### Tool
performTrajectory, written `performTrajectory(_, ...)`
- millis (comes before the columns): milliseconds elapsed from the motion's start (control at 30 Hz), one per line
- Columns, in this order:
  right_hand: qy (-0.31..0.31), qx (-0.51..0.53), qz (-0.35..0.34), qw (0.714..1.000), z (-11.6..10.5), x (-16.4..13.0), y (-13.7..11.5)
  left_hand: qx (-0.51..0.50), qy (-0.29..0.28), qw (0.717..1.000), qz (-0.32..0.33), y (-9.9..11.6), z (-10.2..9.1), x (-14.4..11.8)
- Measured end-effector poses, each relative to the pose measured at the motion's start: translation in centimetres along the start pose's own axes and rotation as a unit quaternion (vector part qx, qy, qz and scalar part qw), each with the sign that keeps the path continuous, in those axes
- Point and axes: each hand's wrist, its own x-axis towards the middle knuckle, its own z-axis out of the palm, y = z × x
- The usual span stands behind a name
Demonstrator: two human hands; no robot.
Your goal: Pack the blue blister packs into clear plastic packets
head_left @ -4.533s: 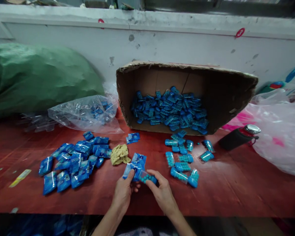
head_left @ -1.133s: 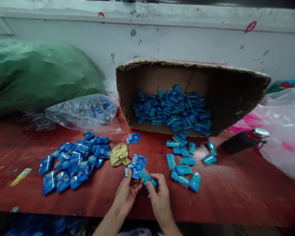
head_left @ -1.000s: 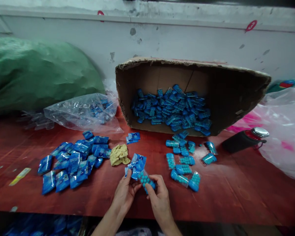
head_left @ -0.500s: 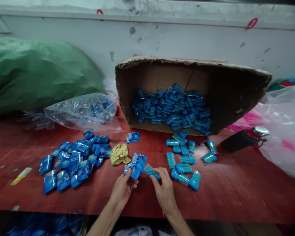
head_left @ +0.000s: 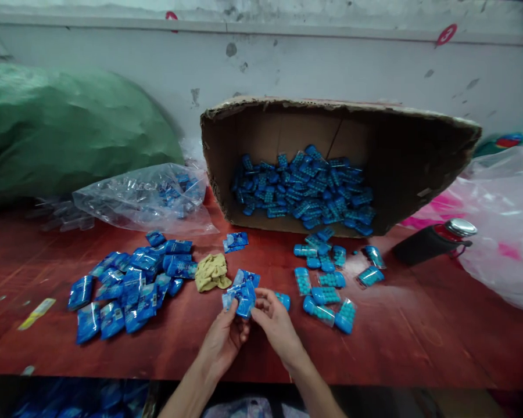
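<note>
My left hand is closed round several small blue printed packets, fanned out above its thumb. My right hand meets them from the right, thumb and forefinger pinching the lower right edge of a packet. Behind the right hand's knuckles shows the blue end of a small bottle; the rest is hidden, and whether the hand holds it or it lies on the table I cannot tell. A crumpled yellowish cloth piece lies just beyond the left hand. More clear bottles of turquoise balls lie to the right.
Filled blue packets are heaped on the red table at left. A tipped cardboard box holds many bottles. Around stand a clear plastic bag, a green sack, a dark flask and a yellow-handled cutter.
My right hand has moved left to the packets and now touches them. The bottle that was between its fingers now shows only behind its knuckles.
</note>
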Motion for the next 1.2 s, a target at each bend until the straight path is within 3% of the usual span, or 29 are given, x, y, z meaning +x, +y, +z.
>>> performTrajectory(133, -0.008, 0.123, 0.053, 0.991, 0.5, 0.6, 0.2, 0.060, -0.044, 0.997, 0.029, -0.4, 0.2, -0.5)
performTrajectory(300, -0.031, 0.161, 0.080, 0.983, 0.3, 0.2, 0.9, 0.155, 0.002, 0.985, 0.079, -0.2, 0.0, -0.3)
performTrajectory(400, -0.010, 0.128, 0.080, 0.988, 0.2, 0.2, 1.3, 0.220, 0.019, 0.969, 0.106, 0.1, -0.4, -0.1)
performTrajectory(467, 0.027, 0.037, 0.017, 0.999, 0.0, 0.2, 1.6, 0.242, 0.029, 0.963, 0.116, 0.1, -0.6, 0.1)
performTrajectory(533, 0.056, -0.056, -0.063, 0.995, -0.2, 0.2, 1.6, 0.232, 0.039, 0.963, 0.129, 0.2, -0.6, 0.0)
performTrajectory(600, 0.045, -0.076, -0.085, 0.992, -0.3, 0.1, 1.7, 0.196, 0.036, 0.971, 0.132, 0.1, -0.3, 0.0)
performTrajectory(767, -0.043, 0.018, -0.020, 0.999, -0.1, 0.0, 1.8, 0.129, 0.010, 0.989, 0.065, -0.2, 0.1, -0.3)
performTrajectory(867, -0.036, 0.004, -0.029, 0.999, -0.1, 0.0, 1.8, 0.137, 0.017, 0.986, 0.088, -0.5, -0.1, -0.1)
performTrajectory(967, -0.051, 0.057, 0.037, 0.996, -0.1, 0.2, 1.6, 0.126, 0.021, 0.986, 0.103, -0.6, -0.2, -0.1)
performTrajectory(1067, -0.062, 0.102, 0.090, 0.989, 0.0, 0.4, 1.2, 0.104, -0.013, 0.992, 0.065, -0.4, -0.1, -0.3)
performTrajectory(1200, -0.049, 0.109, 0.082, 0.989, 0.0, 0.3, 1.1, 0.089, -0.037, 0.995, 0.027, 0.0, 0.2, -0.6)
